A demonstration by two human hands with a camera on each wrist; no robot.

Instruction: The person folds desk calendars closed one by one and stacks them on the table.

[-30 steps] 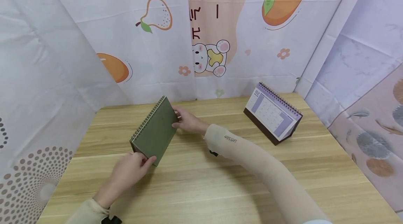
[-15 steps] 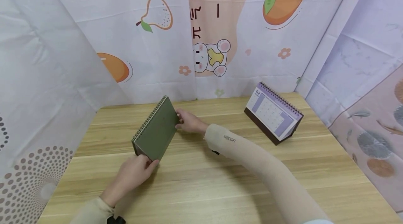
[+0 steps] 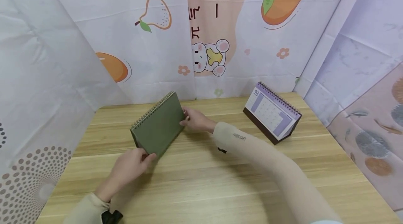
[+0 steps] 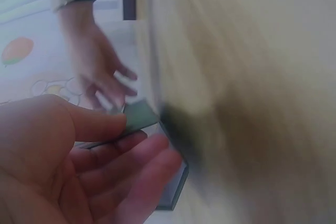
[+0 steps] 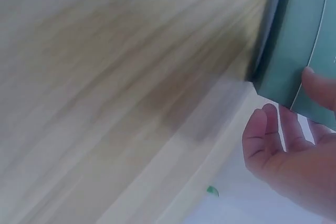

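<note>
A dark green spiral-bound desk calendar (image 3: 160, 126) stands tilted like a tent on the left part of the table, its ring binding along the top edge. My left hand (image 3: 129, 167) pinches its near side edge, the thumb on the green cover and the fingers behind, as the left wrist view shows. At the far side edge, my right hand (image 3: 196, 119) grips the calendar with the thumb on the front cover (image 5: 299, 40) and the fingers curled behind the edge.
A second desk calendar (image 3: 272, 113), with a purple and white page marked 02, stands at the back right of the wooden table (image 3: 201, 185). A printed white curtain (image 3: 220, 87) hangs along the table's back edge.
The green calendar has turned so that its front cover faces me more, its far end moving right. My right hand has moved slightly right with it; the purple calendar stays put.
</note>
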